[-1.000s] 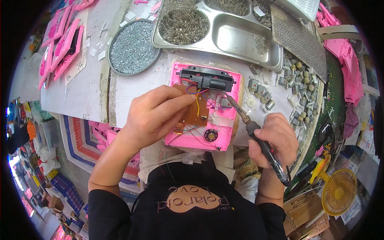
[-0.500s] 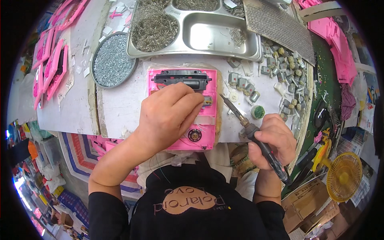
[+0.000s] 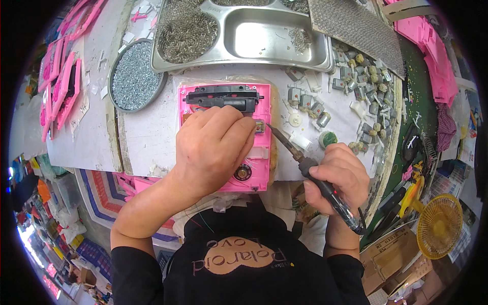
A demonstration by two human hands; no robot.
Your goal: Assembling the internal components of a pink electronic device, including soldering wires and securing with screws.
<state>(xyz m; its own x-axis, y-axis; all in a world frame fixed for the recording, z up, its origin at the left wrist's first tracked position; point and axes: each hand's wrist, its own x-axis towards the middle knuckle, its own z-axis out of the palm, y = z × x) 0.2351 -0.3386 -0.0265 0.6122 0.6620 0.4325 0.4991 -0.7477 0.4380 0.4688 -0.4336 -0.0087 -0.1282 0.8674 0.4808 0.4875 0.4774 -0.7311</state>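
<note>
A pink plastic housing (image 3: 260, 175) lies at the table's near edge, with a long black module (image 3: 223, 96) across its far end and a round black part (image 3: 243, 172) near its front. My left hand (image 3: 216, 147) is closed over the middle of the housing; its fingertips pinch beside a small metal motor (image 3: 260, 126), and what they hold is hidden. In my right hand (image 3: 341, 178) is a soldering iron (image 3: 321, 183), held like a pen. Its tip points left and reaches the housing's right edge near the motor; whether it touches is too small to tell.
Several small motors (image 3: 363, 91) are scattered to the right, near a green-topped pot (image 3: 328, 139). A steel compartment tray (image 3: 244, 66) with metal parts stands behind. A round bowl of screws (image 3: 134, 76) sits left. A yellow fan (image 3: 439, 226) is at the lower right.
The soldering iron has moved left, bringing its tip to the housing's right edge. My left hand still covers the housing's middle. The whole view has shifted slightly.
</note>
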